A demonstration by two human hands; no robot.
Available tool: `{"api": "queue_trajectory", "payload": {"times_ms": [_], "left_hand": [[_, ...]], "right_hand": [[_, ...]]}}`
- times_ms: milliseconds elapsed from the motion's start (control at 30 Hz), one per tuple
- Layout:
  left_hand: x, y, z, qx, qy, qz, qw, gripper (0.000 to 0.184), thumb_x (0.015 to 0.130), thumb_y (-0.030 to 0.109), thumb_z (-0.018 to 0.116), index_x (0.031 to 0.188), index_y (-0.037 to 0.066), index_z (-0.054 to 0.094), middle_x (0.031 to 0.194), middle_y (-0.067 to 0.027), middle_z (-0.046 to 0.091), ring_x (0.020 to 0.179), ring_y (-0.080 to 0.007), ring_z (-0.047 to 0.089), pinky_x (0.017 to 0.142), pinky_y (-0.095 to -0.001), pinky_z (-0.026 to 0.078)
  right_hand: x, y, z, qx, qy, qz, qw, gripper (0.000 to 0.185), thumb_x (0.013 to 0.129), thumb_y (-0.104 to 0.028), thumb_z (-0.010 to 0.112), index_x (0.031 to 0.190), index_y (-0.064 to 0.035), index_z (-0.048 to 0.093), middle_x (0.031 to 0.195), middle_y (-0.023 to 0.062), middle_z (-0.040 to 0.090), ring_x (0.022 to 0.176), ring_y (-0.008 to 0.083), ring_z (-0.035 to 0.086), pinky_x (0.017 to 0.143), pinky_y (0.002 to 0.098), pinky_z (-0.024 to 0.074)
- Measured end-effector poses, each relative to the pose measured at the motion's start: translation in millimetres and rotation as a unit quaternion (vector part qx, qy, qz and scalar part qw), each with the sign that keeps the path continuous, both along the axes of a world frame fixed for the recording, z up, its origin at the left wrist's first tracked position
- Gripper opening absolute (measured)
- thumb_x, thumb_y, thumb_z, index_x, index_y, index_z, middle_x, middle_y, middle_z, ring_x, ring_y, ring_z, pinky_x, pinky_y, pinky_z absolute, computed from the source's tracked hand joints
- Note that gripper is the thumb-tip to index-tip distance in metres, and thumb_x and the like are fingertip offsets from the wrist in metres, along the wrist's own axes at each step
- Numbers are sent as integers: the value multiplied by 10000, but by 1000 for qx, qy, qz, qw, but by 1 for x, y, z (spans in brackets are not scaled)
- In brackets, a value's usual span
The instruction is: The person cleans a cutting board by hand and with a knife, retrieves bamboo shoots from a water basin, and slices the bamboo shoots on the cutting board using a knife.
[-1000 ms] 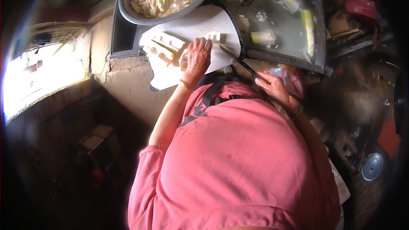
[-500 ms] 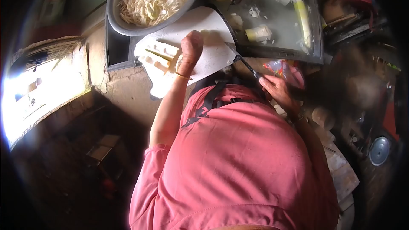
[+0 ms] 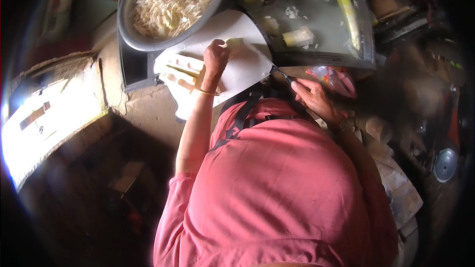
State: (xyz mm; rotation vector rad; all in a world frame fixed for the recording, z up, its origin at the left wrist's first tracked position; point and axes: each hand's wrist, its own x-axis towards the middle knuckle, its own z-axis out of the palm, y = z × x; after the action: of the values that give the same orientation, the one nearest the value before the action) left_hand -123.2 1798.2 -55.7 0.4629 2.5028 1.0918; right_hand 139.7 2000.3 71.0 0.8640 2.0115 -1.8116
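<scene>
Right hand (image 3: 317, 100) grips the knife (image 3: 280, 72) by its handle — left hand (image 3: 216, 60) touches a pale piece (image 3: 232, 43) on the white board (image 3: 246, 70), upper centre of frame; can't tell whether it's pinched. Best keep left fingertips curled, clear of the knife.

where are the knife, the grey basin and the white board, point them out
Knife (image 3: 282, 74): head view, on its dark handle end.
Grey basin (image 3: 159, 45): head view, on the near part of its rim.
White board (image 3: 242, 72): head view, on its bare surface.
</scene>
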Motion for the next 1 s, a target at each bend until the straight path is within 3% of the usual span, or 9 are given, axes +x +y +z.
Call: {"api": "queue_trajectory", "payload": {"times_ms": [133, 233, 433, 500, 600, 667, 700, 900, 1000], "left_hand": [[11, 27, 21, -133, 85, -28, 987, 437, 784, 390, 760, 1016, 41, 639, 1037, -202, 658, 976, -398, 641, 825, -495, 508], [11, 35, 13, -138, 157, -49, 977, 379, 784, 351, 750, 970, 43, 631, 1006, -197, 644, 972, -409, 623, 824, -499, 504], [23, 18, 19, -96, 193, -196, 957, 380, 740, 230, 745, 1063, 54, 648, 948, -180, 593, 910, -380, 582, 775, -477, 493], [34, 14, 20, -83, 216, -187, 955, 398, 739, 219, 751, 1085, 54, 644, 964, -179, 591, 931, -379, 574, 786, -477, 487], [49, 8, 18, -79, 236, -134, 959, 451, 735, 207, 769, 1137, 53, 635, 1008, -165, 587, 994, -369, 555, 833, -482, 475], [55, 7, 17, -71, 220, -102, 968, 426, 740, 211, 766, 1117, 58, 641, 1020, -152, 590, 1004, -366, 554, 852, -481, 471], [58, 6, 19, -78, 215, -99, 968, 395, 746, 219, 761, 1092, 64, 648, 1012, -139, 591, 1007, -359, 552, 855, -473, 469], [58, 5, 9, -84, 239, -100, 962, 294, 769, 206, 718, 1023, 72, 654, 956, -116, 582, 967, -344, 539, 807, -461, 463], [59, 6, 8, -72, 242, -102, 962, 224, 766, 197, 704, 944, 72, 653, 919, -117, 574, 935, -345, 532, 790, -461, 460]], "right_hand": [[7, 2, -13, -17, 27, -20, 999, 344, 1019, -340, 549, 964, -10, 633, 699, -7, 526, 652, 82, 528, 585, 268, 435], [11, 3, -20, -11, 29, -21, 999, 324, 1019, -309, 558, 979, -5, 661, 697, 6, 540, 637, 80, 532, 580, 278, 445], [11, 2, -20, -24, 41, -41, 998, 326, 1012, -299, 577, 1060, 7, 678, 711, 3, 570, 638, 71, 538, 590, 267, 463], [12, 1, -23, -31, 31, -40, 998, 325, 1009, -296, 583, 1075, 8, 678, 708, -1, 568, 642, 67, 538, 593, 261, 463], [12, -5, -36, -20, 70, -27, 997, 320, 1001, -281, 597, 1119, 6, 677, 729, 49, 607, 671, 102, 577, 632, 289, 489], [9, -7, -36, 48, 92, -6, 995, 314, 991, -262, 613, 1163, -5, 669, 798, 124, 658, 724, 136, 611, 703, 328, 517], [8, -8, -36, 55, 97, -1, 994, 318, 977, -255, 630, 1185, -16, 660, 901, 209, 685, 790, 218, 682, 755, 349, 523], [-3, -24, -48, 161, 190, 6, 968, 337, 951, -263, 655, 1157, 4, 667, 992, 267, 662, 907, 399, 675, 744, 376, 530], [-6, -26, -45, 151, 175, 12, 973, 346, 947, -267, 659, 1154, 10, 669, 989, 265, 665, 917, 405, 672, 747, 401, 531]]}}
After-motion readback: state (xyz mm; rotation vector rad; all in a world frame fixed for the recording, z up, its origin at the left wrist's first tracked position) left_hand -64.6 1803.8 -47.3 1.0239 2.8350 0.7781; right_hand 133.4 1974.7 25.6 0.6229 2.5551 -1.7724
